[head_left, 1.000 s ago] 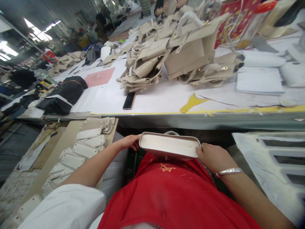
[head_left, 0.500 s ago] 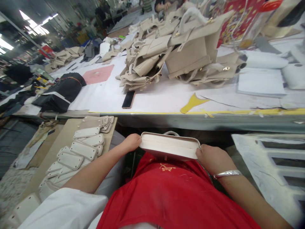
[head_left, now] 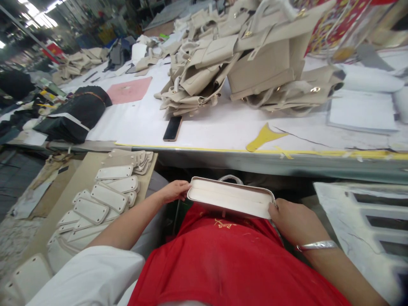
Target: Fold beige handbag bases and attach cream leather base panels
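A handbag (head_left: 229,197) is held in front of my red apron, its long cream-white base turned up toward me. A pale handle arches out behind its far edge. My left hand (head_left: 176,191) is closed at the bag's left corner, fingertips on the rim. At the right corner my right hand (head_left: 293,216) grips the edge between thumb and fingers. On a board (head_left: 72,187) to my left lie several cream oblong panels (head_left: 110,198) with small holes near their corners, close to my left forearm.
Ahead runs a white-covered table (head_left: 204,131) with a yellow-taped front edge. On it are piled beige bag pieces (head_left: 204,63), a phone (head_left: 172,128), a yellow scraper-shaped tool (head_left: 266,137), a pink sheet (head_left: 129,90) and a black bundle (head_left: 75,114). A white slatted stand (head_left: 338,212) is at right.
The handbag and my right hand have shifted slightly right and down in view. My left hand's fingers have straightened somewhat at the corner. The head view has shifted a little.
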Demonstrator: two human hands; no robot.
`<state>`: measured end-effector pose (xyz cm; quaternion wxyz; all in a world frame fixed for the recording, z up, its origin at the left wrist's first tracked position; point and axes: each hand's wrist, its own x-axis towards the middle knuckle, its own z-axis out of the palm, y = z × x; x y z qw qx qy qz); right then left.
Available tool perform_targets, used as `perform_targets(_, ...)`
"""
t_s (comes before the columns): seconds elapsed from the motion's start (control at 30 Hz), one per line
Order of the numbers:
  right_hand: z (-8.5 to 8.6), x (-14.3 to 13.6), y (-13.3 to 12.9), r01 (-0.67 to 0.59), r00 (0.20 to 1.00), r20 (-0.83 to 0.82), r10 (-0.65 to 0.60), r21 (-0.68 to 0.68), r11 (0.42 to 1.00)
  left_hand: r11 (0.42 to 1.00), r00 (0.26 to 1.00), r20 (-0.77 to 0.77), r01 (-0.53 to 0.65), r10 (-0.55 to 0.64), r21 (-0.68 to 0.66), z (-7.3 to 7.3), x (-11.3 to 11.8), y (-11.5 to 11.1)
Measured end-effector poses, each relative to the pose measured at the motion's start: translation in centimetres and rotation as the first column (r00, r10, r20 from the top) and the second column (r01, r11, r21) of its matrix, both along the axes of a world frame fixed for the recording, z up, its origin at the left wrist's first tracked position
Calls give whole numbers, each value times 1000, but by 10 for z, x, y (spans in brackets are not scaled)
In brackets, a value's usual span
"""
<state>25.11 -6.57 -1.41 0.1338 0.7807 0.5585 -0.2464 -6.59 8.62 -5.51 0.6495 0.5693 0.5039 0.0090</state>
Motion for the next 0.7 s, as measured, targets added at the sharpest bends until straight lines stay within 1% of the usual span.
perform_targets(0.07,1,-1,1,-18,1000,11,18,-17,1000,1000,1000,0,-25,25,-15,-2,2,-1)
perform_targets(0.13,2,-2,2,-24,1000,13,25,-31,999,1000,1000,-13,-24,24,11,-1,4,-1)
perform_targets(0.27,5,-5,4,-8,1000,20,9,-38,999,994,999,-24,37,-35,104,2,0,4)
perform_targets(0.33,7,-8,4,11,999,34,-11,-16,1000,981,993,-58,112,-104,158,7,-3,9)
perform_targets(0.37,9,-10,3,24,999,42,-24,2,1000,963,980,-114,182,-162,197,11,-3,11)
perform_targets(0.4,11,-12,1,36,998,50,-37,23,999,929,952,-199,279,-234,242,16,-2,13)
perform_targets(0.43,13,-14,0,47,997,59,-49,44,998,871,905,-302,389,-300,300,21,2,14)
perform_targets(0.47,14,-16,-1,56,996,64,-60,65,996,788,847,-411,492,-336,369,26,8,14)
perform_targets(0.5,15,-17,-3,59,996,68,-65,85,995,680,791,-506,582,-345,446,32,16,11)
perform_targets(0.53,15,-19,-4,63,995,73,-70,102,993,554,758,-566,638,-325,536,37,27,6)
perform_targets(0.57,14,-19,-4,69,994,81,-79,117,991,430,752,-584,656,-305,619,41,40,-2)
perform_targets(0.6,12,-20,-5,80,991,93,-92,129,988,322,764,-558,644,-325,694,43,54,-12)
perform_targets(0.63,11,-21,-6,93,989,106,-108,139,986,234,779,-502,603,-376,762,45,69,-24)
perform_targets(0.67,9,-21,-6,105,985,121,-123,149,983,165,776,-439,557,-452,814,44,85,-36)
perform_targets(0.7,7,-22,-7,112,982,135,-134,159,981,105,754,-391,515,-528,851,42,100,-48)
